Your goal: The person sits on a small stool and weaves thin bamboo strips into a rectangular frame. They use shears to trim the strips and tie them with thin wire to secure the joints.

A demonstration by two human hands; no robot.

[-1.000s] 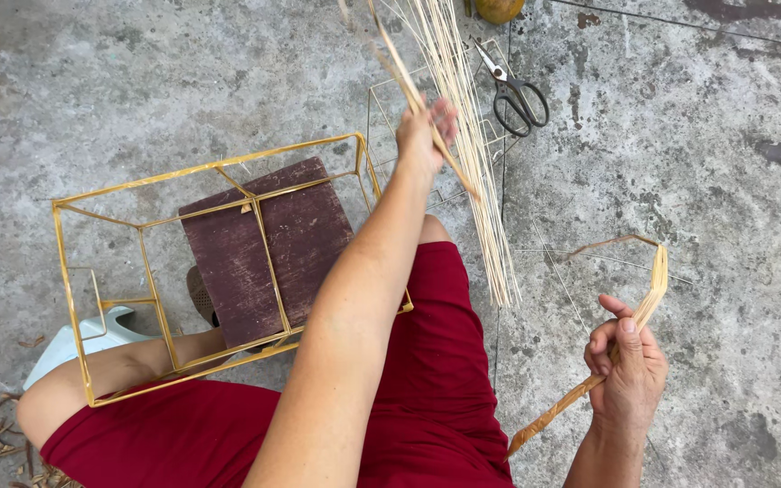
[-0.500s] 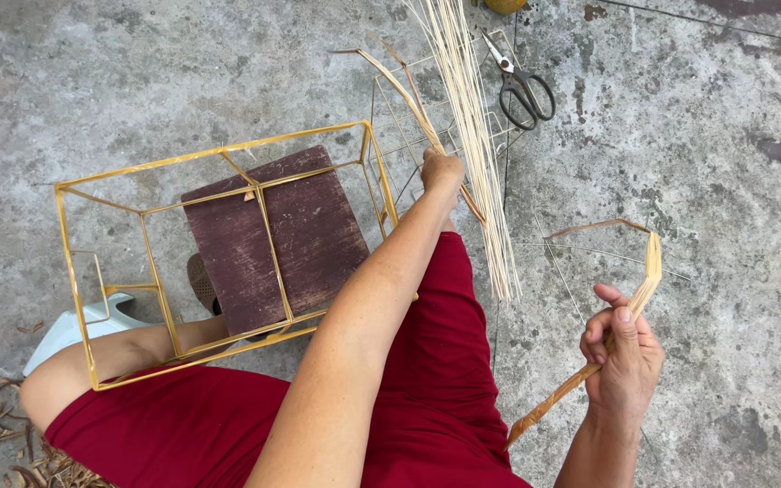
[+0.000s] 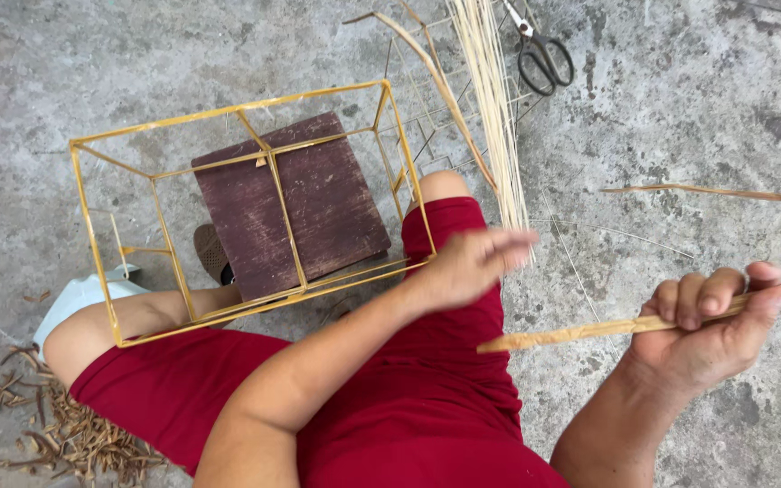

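Right hand: your right hand (image 3: 711,330) has its fingers curled tight round a flat bamboo strip (image 3: 589,330).
Left hand: your left hand (image 3: 472,264) is blurred, fingers loosely spread, empty, over your knee.
Frame: the yellow wire frame (image 3: 255,163) encloses a dark wooden stool (image 3: 318,194).
Change: the left hand has pulled back from the thin reed bundle (image 3: 494,99).
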